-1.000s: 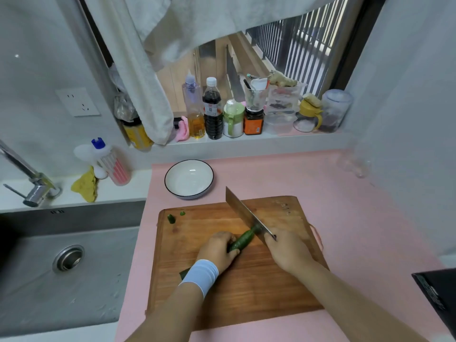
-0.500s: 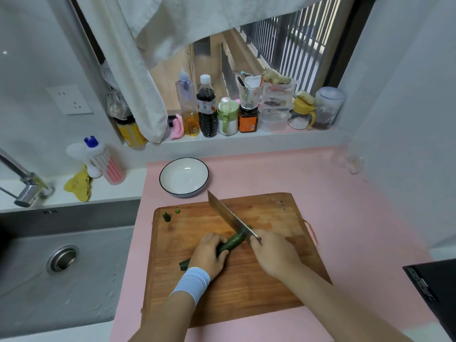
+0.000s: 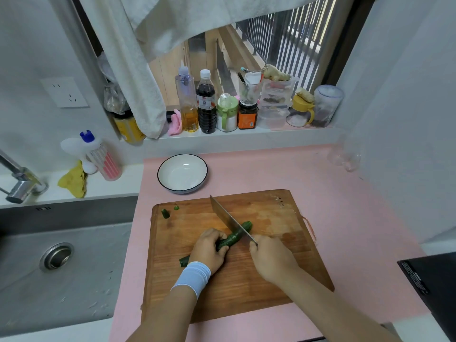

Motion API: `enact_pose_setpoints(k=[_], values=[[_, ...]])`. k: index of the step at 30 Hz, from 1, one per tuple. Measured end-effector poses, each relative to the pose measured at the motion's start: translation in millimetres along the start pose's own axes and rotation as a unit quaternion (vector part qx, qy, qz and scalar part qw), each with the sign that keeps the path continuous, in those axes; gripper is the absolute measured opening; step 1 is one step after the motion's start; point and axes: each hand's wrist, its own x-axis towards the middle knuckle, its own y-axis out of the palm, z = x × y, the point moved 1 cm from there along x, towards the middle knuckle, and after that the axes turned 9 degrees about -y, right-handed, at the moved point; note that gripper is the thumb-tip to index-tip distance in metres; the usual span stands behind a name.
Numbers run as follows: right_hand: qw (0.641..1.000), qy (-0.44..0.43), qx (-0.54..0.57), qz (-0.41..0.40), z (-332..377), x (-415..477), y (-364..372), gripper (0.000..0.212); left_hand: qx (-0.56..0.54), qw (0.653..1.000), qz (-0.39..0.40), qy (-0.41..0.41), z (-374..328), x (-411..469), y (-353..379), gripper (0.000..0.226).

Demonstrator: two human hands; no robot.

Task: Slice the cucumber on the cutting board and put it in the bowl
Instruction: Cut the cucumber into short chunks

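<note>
On the cutting board [image 3: 271,280]: cucumber [image 3: 235,236] lies diagonally at mid-board; near-left end sticks out beside our white wristband [image 3: 192,277], far-right end lies free past the blade.
left hand [image 3: 209,250]: curled over the cucumber's middle, pinning it down; fingertips just beside the blade.
right hand [image 3: 271,260]: wrapped round the handle of the knife [image 3: 225,219]; edge lies across the cucumber, tip pointing far-left.
bowl [image 3: 172,174]: white with a dark rim, on the pink counter [image 3: 357,218] just beyond the board's far edge; nothing in it.
offcuts [image 3: 165,213]: two small green bits at the far-left corner.
progress: we see no slices, so we judge the slicing barely begun.
risk 1: fingertips are close to the edge; if the blade drifts left, we nick a finger.
risk 2: the round cucumber may roll under a slack grip, making wedge cuts or a skating blade.
risk 3: the freed far end may roll right, off the board.
risk 4: slices may drop on the counter during transfer.
</note>
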Motion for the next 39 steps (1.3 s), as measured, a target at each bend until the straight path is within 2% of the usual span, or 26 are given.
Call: enact_pose_setpoints(k=[6, 15, 20, 25, 31, 39], values=[[0.998, 0.027, 0.029, 0.039, -3.9, 11.8, 11.2, 0.027, -0.007, 1.000, -0.007, 0.002, 2.2, 0.7, 1.7, 0.020], [0.998, 0.037, 0.048, 0.023, -16.7, 12.5, 23.6, 0.032, 0.006, 1.000, -0.009, 0.016, 1.7, -1.1, -0.5, 0.019], [0.998, 0.038, 0.048, 0.023, -15.9, 10.1, 22.7, 0.033, 0.114, 0.993, -0.038, 0.019, 14.5, -14.6, -16.2, 0.030], [0.997, 0.043, 0.060, 0.024, -13.3, 11.9, 15.4, 0.034, 0.047, 0.999, -0.015, -0.001, 37.0, -21.6, -25.0, 0.021], [0.997, 0.016, 0.070, -0.022, 1.2, 13.1, -4.6, 0.032, 0.011, 0.999, -0.009, -0.038, 23.7, -6.7, -18.7, 0.018], [1.000, -0.010, -0.014, -0.011, 13.8, 0.2, 5.3, 0.032, -0.015, 0.995, -0.057, -0.076, 17.8, -4.5, -7.2, 0.023]])
